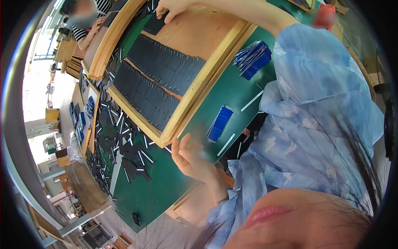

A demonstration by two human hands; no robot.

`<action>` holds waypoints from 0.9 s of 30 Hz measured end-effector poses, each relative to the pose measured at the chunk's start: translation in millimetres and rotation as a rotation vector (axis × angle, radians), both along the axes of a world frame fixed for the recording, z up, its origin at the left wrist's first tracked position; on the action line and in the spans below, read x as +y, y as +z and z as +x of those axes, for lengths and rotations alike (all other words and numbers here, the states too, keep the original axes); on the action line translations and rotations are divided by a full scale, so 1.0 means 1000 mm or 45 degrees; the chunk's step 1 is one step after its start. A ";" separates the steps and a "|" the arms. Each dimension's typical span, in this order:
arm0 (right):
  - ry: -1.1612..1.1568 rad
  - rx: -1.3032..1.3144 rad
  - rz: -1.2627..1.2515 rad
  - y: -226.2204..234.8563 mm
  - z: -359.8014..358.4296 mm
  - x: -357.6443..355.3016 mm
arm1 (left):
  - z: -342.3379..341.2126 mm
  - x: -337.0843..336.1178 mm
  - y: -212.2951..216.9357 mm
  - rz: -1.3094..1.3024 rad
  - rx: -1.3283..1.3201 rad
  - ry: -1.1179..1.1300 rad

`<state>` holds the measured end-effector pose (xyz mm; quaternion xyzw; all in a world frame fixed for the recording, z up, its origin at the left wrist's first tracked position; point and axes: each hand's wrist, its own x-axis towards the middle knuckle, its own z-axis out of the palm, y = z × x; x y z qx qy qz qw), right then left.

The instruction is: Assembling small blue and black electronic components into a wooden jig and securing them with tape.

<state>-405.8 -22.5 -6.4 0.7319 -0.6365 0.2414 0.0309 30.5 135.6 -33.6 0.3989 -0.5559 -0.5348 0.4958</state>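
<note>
A wooden frame [195, 97] with a plywood floor lies on the green table [157, 195]. Inside it, rows of overlapping black pieces [161, 66] with thin white pins cover the near part. My right hand [172, 8] reaches to the frame's far end, fingers curled on a single black piece [155, 25]. My left hand [188, 157] hovers open and slightly blurred by the frame's corner, with nothing in it. A row of small blue cards [219, 122] lies just beyond it.
A bundle of blue cards with white pins [253, 58] sits beside the frame. Loose white strips [252, 101] lie on the table. A heap of black pieces and white strips [124, 149] spreads on the other side. A person in a striped top [89, 23] works at another frame.
</note>
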 end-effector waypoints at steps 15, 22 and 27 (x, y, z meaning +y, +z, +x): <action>0.430 -2.028 0.333 0.039 0.110 0.153 | -0.001 0.001 0.003 -0.081 -0.045 -0.053; 0.103 -2.111 0.175 0.038 0.124 0.231 | 0.000 0.023 0.002 -0.020 -0.033 -0.078; -0.600 -1.784 -0.123 -0.001 0.082 0.297 | 0.016 0.028 -0.005 -0.104 -0.141 0.028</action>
